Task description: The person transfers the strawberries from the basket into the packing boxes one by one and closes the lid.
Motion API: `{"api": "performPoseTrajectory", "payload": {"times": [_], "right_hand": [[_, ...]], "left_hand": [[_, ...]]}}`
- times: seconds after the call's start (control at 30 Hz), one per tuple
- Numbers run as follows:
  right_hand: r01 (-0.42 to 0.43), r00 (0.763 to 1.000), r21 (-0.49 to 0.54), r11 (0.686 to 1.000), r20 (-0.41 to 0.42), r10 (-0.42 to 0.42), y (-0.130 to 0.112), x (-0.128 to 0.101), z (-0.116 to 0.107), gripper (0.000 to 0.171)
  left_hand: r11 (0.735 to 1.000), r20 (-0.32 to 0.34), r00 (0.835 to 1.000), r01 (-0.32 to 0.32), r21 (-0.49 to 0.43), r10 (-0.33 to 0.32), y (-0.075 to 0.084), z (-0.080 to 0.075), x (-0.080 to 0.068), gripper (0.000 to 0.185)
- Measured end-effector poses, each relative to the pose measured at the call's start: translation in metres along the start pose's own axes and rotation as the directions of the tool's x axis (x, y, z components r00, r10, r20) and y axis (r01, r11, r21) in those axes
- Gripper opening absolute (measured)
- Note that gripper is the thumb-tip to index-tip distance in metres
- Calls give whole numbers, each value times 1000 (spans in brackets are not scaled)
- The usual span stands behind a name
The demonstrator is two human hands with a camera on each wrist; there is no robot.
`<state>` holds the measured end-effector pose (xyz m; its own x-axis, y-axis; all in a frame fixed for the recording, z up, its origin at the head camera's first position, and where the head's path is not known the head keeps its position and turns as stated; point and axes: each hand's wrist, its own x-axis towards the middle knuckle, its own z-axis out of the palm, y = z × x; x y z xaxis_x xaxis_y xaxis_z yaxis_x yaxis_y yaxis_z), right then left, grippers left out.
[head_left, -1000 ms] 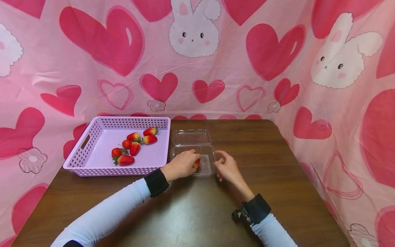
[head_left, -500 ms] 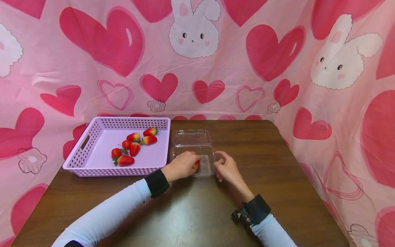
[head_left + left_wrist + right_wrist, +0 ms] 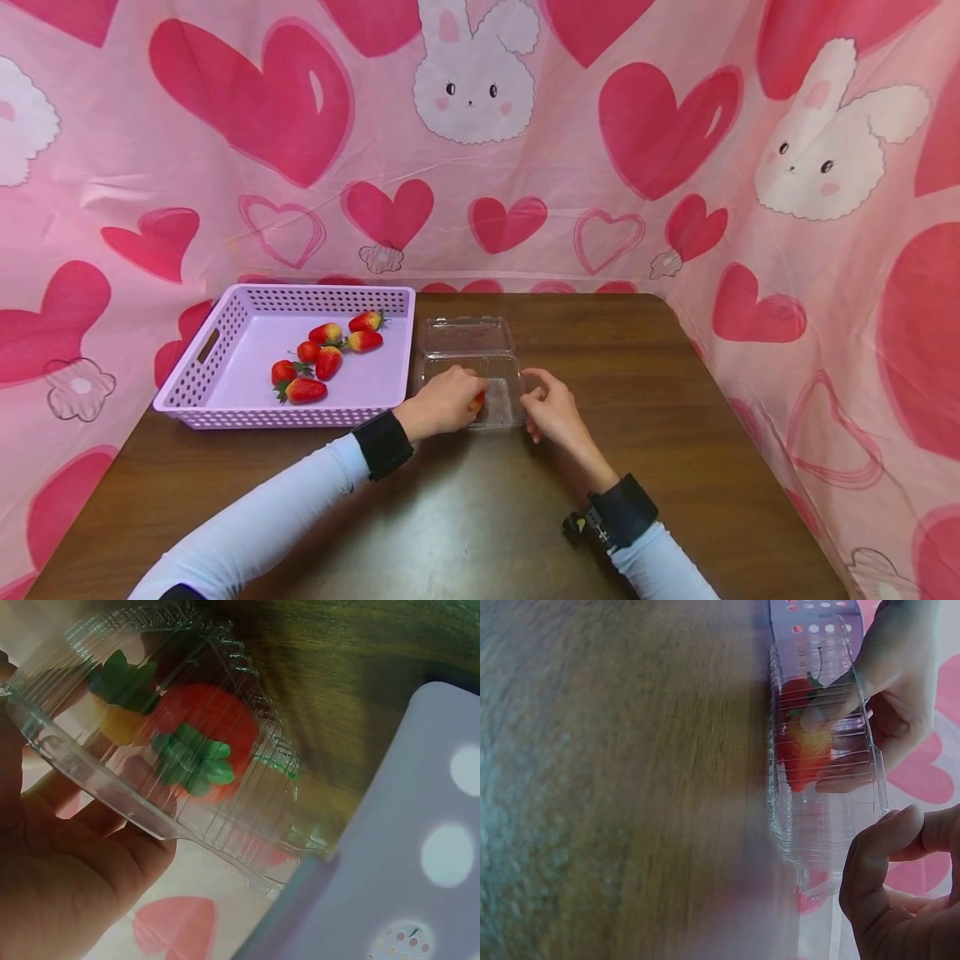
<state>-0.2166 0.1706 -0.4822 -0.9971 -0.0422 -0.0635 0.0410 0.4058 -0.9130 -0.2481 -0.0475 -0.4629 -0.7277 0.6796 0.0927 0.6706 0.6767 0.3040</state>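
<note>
inside the clear container (image 3: 506, 402), a strawberry (image 3: 477, 402) is being pinched by the left hand (image 3: 446, 402), its tip being pointed toward the right hand (image 3: 553, 408), by which the container's rim is being held.

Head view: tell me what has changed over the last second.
Very little: the strawberry in the left hand may have turned or sunk slightly in the box. Nothing was taken hold of or let go. The right hand stays at the box's edge, and the other strawberries in the basket lie as they were.
</note>
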Motion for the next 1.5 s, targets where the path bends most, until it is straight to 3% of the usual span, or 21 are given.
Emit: {"api": "performPoseTrajectory", "payload": {"times": [0.3, 0.9, 1.5], "right_hand": [[7, 1000, 6, 1000, -3, -7, 0, -1, 0, 50], [-2, 1000, 8, 1000, -5, 3, -1, -2, 1, 49], [1, 1000, 14, 1000, -1, -1, 0, -1, 1, 48]], "left_hand": [[1000, -3, 1000, -13, 11, 13, 0, 0, 0, 13], [998, 24, 998, 61, 12, -61, 1, -1, -1, 32], [996, -63, 994, 83, -31, -85, 4, -21, -5, 38]]}}
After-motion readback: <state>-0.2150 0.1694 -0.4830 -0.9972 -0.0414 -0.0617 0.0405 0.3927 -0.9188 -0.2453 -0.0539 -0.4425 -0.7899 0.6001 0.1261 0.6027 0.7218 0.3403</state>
